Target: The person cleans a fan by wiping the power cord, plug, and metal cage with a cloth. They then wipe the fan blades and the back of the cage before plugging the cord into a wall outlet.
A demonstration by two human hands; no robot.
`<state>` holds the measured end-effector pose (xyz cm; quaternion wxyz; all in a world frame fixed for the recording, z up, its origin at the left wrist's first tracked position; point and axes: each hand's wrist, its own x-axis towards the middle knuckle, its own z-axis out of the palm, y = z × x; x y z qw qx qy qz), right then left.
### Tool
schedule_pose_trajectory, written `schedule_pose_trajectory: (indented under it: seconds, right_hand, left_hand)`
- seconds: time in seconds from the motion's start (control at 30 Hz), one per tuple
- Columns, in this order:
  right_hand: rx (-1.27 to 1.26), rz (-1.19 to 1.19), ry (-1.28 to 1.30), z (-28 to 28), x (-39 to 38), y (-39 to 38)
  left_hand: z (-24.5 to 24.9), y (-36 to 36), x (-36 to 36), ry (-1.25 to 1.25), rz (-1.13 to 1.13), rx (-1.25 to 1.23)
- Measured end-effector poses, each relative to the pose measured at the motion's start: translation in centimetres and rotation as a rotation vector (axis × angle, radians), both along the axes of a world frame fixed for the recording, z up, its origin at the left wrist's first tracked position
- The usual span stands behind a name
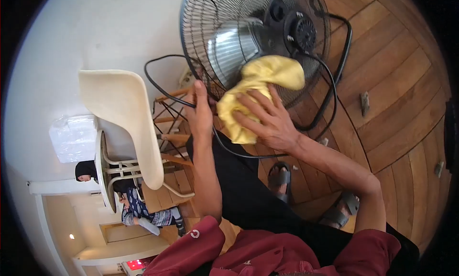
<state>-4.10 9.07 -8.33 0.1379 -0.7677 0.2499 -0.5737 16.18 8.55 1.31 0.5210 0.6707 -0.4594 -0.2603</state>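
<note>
A floor fan's round wire guard [196, 30] fills the upper middle of the view, with a silvery motor housing [232, 46] and a black dial section [303, 32] inside it. At the guard's lower left edge is my left hand [201, 111], thumb up and fingers curled around the rim, partly hidden. My right hand [270, 120] grips a bunched yellow cloth [275, 73] and holds it against the lower part of the guard. Hand and cloth are slightly blurred. A black power cord [165, 58] loops past my left hand and below the cloth.
A cream chair [119, 99] stands left, near a round table [99, 166] and a white plastic-wrapped bundle [74, 137]. Another person [136, 209] sits farther off. Small debris [365, 104] lies on the wooden floor [401, 70]. My sandalled feet [279, 180] are below.
</note>
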Motion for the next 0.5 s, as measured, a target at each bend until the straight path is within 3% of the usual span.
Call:
schedule_pose_trajectory:
  seconds: [0.07, 0.13, 0.2, 0.33, 0.4, 0.47, 0.5]
  right_hand:
    - [0.147, -0.008, 0.143, -3.8, -1.8, 2.7]
    - [0.265, -0.044, 0.311, -6.5, -3.6, 4.0]
    - [0.806, 0.104, 0.459, -6.1, -6.0, 3.5]
    - [0.299, -0.184, 0.02, 1.1, -10.2, -0.3]
    - [0.293, -0.334, -0.163, 2.9, -9.7, -2.8]
    - [0.413, -0.392, -0.109, 2.1, -7.0, -4.8]
    - [0.318, -0.464, 0.018, 1.1, -5.4, -4.2]
  left_hand:
    - [3.5, 0.7, -4.3, -0.074, -0.078, 0.179]
    - [1.3, -0.3, -4.1, -0.196, 0.042, 0.033]
    - [1.0, -0.4, -4.9, -0.198, 0.092, 0.004]
    - [2.0, 0.3, -6.6, -0.25, 0.05, 0.041]
    - [1.2, -0.4, -5.5, -0.265, 0.125, 0.025]
    - [1.2, -0.1, -6.1, -0.255, 0.141, 0.035]
    - [1.1, -0.2, -6.7, -0.24, 0.184, 0.019]
